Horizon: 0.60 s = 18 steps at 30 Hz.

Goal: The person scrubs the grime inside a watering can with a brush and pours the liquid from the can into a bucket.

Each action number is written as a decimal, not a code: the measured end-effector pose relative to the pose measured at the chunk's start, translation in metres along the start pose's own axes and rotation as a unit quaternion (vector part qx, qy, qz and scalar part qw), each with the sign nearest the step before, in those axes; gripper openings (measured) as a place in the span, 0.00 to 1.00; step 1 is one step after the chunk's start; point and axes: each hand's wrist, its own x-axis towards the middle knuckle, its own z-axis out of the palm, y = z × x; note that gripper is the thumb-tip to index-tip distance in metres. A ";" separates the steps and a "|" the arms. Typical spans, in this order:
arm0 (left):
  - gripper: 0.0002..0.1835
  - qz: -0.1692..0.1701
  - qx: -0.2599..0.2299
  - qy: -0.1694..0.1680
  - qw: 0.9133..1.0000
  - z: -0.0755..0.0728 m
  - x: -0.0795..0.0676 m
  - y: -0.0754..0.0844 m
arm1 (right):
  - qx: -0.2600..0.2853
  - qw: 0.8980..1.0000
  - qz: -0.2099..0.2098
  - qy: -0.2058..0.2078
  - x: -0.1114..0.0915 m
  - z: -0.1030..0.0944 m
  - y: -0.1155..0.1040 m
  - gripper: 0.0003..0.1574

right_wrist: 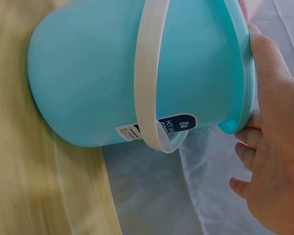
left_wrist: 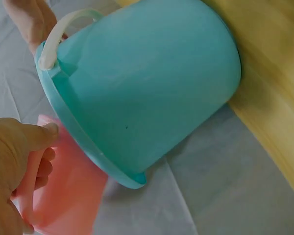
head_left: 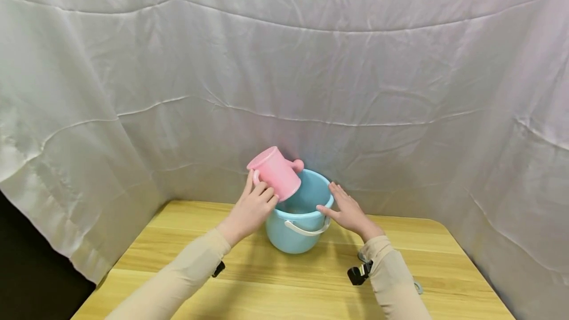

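My left hand (head_left: pixel 251 210) grips the handle of a pink watering can (head_left: pixel 277 174). The can is tilted over a light blue bucket (head_left: pixel 291 236), its round-tipped spout over the far rim and its wide mouth facing up and left. In the left wrist view, the thumb and curled fingers of the left hand (left_wrist: pixel 14 166) wrap the can's handle. On the bucket's right rim rests my right hand (head_left: pixel 348 211), thumb and fingers spread and fairly straight; the right wrist view shows this hand (right_wrist: pixel 279 132) touching the rim. The bucket stands upright; its bottom inside is mostly hidden.
A white bail handle (head_left: pixel 306 231) hangs down the bucket's near side. The wooden table (head_left: pixel 284 290) meets a grey curtain (head_left: pixel 284 78) behind. A small grey ring-shaped thing (head_left: pixel 418 287) lies beside the right forearm; another grey thing is partly hidden under that wrist.
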 end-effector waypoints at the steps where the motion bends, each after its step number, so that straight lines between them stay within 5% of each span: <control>1: 0.12 0.011 0.009 0.001 1.000 0.000 0.001 -0.001 | -0.001 1.000 -0.001 0.001 0.000 0.000 0.000 0.56; 18: 0.09 0.151 0.118 -0.051 0.980 -0.015 0.041 -0.019 | 0.010 1.000 -0.004 0.006 0.000 0.001 0.001 0.56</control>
